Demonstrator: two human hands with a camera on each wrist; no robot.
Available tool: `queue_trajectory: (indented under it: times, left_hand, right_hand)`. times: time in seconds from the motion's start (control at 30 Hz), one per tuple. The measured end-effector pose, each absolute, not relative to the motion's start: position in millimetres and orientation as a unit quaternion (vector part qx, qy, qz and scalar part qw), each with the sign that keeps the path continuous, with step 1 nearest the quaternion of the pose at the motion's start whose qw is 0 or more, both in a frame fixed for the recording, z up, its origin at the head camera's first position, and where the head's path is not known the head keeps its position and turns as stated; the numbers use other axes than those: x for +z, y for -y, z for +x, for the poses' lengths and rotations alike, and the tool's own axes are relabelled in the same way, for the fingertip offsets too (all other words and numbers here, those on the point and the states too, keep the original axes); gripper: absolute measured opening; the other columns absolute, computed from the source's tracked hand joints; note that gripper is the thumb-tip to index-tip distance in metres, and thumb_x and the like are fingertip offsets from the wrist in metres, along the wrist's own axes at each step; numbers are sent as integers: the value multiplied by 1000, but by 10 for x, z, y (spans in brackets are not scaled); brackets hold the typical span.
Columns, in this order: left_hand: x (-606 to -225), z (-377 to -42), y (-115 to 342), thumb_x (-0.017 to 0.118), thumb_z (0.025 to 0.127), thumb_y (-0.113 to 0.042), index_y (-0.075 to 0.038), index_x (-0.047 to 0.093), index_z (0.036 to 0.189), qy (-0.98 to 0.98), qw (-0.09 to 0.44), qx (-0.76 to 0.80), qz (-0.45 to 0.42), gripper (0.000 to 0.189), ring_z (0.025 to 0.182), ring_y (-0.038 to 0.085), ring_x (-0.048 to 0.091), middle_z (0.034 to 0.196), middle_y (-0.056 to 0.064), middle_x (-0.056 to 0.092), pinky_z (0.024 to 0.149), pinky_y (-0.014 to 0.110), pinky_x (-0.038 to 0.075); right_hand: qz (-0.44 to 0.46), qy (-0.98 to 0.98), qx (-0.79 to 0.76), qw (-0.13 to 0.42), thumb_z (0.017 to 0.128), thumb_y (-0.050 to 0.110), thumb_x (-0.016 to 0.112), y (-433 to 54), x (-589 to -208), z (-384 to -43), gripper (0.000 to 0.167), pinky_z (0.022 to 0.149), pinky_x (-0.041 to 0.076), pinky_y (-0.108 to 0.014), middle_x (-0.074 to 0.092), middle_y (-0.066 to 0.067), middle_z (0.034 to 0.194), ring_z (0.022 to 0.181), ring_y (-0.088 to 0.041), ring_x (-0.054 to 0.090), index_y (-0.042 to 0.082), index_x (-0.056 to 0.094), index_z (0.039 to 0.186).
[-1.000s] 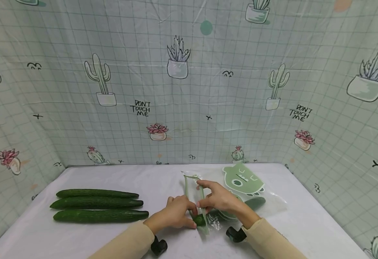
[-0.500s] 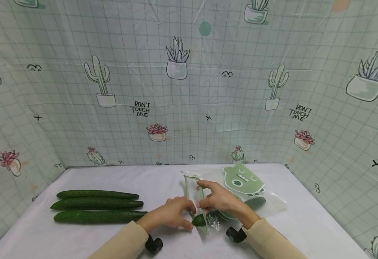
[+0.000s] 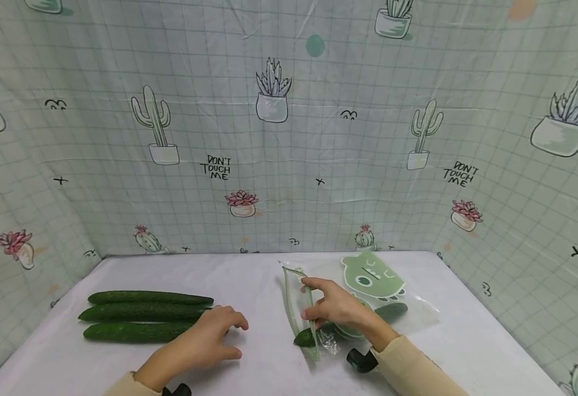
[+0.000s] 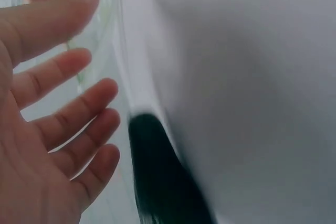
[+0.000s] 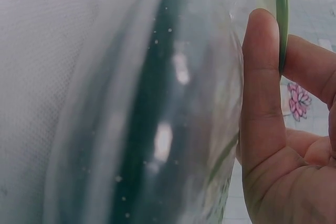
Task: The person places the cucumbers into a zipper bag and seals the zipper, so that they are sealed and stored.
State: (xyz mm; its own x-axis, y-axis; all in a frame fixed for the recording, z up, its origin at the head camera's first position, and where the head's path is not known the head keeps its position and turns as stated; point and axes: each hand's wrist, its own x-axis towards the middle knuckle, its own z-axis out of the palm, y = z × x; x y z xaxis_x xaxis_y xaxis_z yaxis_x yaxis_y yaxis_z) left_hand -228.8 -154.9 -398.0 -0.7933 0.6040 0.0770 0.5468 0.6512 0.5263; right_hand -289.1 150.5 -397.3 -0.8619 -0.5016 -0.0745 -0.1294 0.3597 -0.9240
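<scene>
A clear zip bag with a green cartoon print lies at the right of the table, its mouth held apart. My right hand pinches the green-edged rim of the mouth; in the right wrist view its fingers lie along the plastic. A cucumber is in the bag, its tip showing at the mouth, and more dark green shows through the plastic. My left hand, fingers spread and holding nothing, is by the right ends of three cucumbers, partly covering them. In the left wrist view, one cucumber end is beside the fingers.
The table is covered with a white cloth. Behind and at the sides hangs a gridded curtain with cactus prints. Black wrist mounts show below the hands.
My left hand has left the bag's mouth and the cucumber tip there, moving left to the three cucumbers. My right hand still holds the bag's rim in about the same place.
</scene>
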Motion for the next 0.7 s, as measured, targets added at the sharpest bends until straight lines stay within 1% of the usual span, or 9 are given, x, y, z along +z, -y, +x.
queue_trajectory:
  times: [0.13,0.23,0.3,0.47,0.6,0.7]
  left_hand:
    - [-3997,-2234,1793,80,77,-22,-14,62,107,-921,19,250,297,35,94,19,46,99,-5,53,83,48,35]
    - [-4022,-2218,1948,81,76,-22,-17,62,106,-929,2,236,285,36,92,18,45,99,-7,51,80,46,36]
    - [-4032,-2211,2029,81,75,-22,-18,62,106,-934,-5,227,275,36,90,17,43,98,-7,50,77,44,36]
    - [-4034,-2212,2171,83,72,-24,-19,63,106,-948,-18,201,245,40,87,16,42,95,-8,49,75,41,35]
    - [-4034,-2226,2249,85,70,-22,-19,63,107,-957,-21,181,224,43,88,16,44,94,-8,49,75,41,35]
    - [-4044,-2239,2289,85,69,-19,-20,63,104,-963,-26,166,213,41,86,16,46,92,-9,49,74,40,38]
  right_hand:
    - [-196,-804,-533,176,80,3,75,-1524,-3984,-2889,82,59,55,-40,53,-20,127,59,-25,64,-1,29,148]
    - [-195,-803,-534,178,79,3,75,-1532,-3991,-2887,82,59,55,-40,53,-21,128,59,-25,63,-1,29,147]
    - [-194,-804,-533,177,79,3,75,-1535,-3991,-2886,82,60,55,-40,54,-21,125,58,-25,63,-1,30,147]
    - [-197,-804,-534,173,79,3,75,-1523,-3981,-2888,82,59,55,-40,55,-20,124,58,-24,63,-1,30,147]
    - [-198,-804,-534,170,79,2,75,-1510,-3976,-2885,81,59,55,-39,53,-20,127,59,-24,64,-1,31,147]
    - [-199,-803,-536,170,79,1,74,-1506,-3969,-2876,81,58,55,-40,52,-20,130,59,-24,64,-2,30,147]
